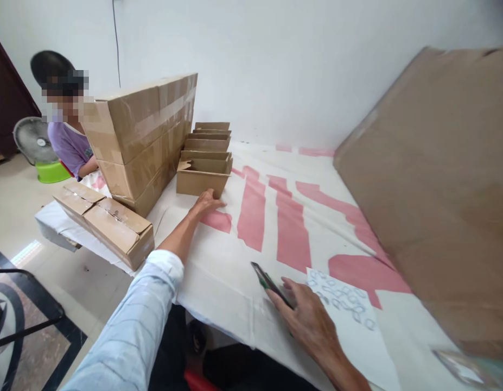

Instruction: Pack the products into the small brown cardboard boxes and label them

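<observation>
My left hand (208,203) reaches far out and rests, fingers stretched, against the front of the nearest open cardboard box (202,177) in a row of small open boxes. My right hand (306,315) lies close to me on the white and pink table cover, fingers curled on a dark thin tool (266,282) that looks like a utility knife. A white sheet with small printed stickers (346,301) lies just right of that hand.
A tall stack of taped cartons (145,136) stands left of the box row. Two flat sealed cartons (107,220) lie at the table's left corner. A big cardboard sheet (442,184) leans at right. A person in purple (70,144) sits behind the stack, near a fan (33,138).
</observation>
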Motion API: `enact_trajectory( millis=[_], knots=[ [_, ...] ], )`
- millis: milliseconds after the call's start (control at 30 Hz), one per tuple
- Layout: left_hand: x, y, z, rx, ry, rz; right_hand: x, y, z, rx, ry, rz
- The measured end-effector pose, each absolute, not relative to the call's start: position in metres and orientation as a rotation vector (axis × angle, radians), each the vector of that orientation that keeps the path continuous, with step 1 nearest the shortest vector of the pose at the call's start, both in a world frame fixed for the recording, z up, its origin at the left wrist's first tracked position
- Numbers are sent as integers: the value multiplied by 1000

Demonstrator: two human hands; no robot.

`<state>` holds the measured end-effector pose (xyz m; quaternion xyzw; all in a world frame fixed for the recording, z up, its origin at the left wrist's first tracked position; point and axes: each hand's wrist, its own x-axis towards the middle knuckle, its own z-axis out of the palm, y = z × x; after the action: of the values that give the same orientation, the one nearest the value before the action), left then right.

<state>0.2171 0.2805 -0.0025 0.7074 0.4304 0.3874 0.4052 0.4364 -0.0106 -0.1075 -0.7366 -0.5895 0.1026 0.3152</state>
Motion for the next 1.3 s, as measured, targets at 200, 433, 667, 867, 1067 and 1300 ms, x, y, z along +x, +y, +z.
enact_trajectory(
  millis=[200, 433, 667, 867, 1067, 1300],
  knots=[
    [134, 201, 68, 2105, 905, 679, 423, -14, -120, -1935, -1569, 135],
    [-15, 157, 131, 2485, 1199, 184, 423, -12, -128, -1957, -1614, 13],
    [-51, 160, 119, 2670, 1224, -124, 414, -12, -114, -2066, -1581, 65],
    [2, 136, 112, 2834, 1097, -133, 416, -19, -115, -2078, -1564, 51],
    [87, 89, 93, 2743, 857, 245, 424, -28, -124, -2075, -1592, 38],
    [7, 102, 67, 2184, 894, 698, 431, -44, -134, -2060, -1590, -15]
  ],
)
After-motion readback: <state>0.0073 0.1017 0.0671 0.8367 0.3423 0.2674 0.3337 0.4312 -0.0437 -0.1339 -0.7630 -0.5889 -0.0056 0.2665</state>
